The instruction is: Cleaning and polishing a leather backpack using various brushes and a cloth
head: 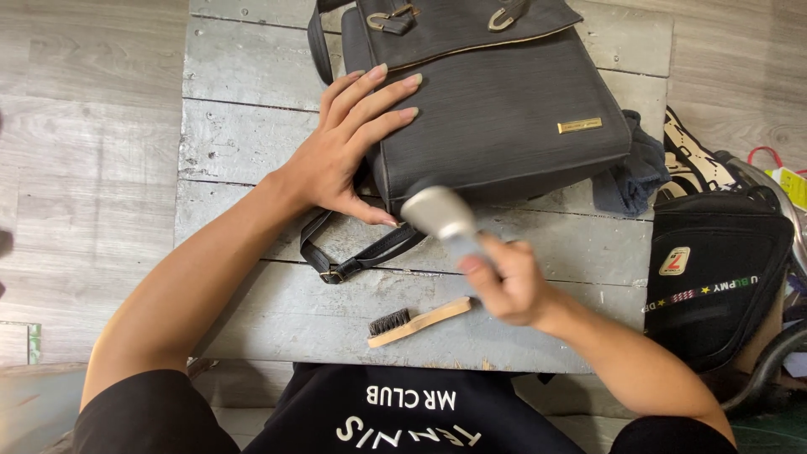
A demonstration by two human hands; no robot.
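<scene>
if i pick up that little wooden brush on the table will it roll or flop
The wooden brush probably stays stiff: its handle looks like one solid, flat piece. It lies flat on the plank table, so rolling seems unlikely. It looks slim, so likely light; the dark bristle end may weigh slightly more.

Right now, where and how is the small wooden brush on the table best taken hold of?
Probably by its bare wooden handle, from above. The small wooden brush lies flat on the grey plank table, bristle end toward the person's left, handle pointing right and slightly away. The handle is clear of the bag strap and lies close to the right hand, which already holds a blurred round-headed tool.
</scene>
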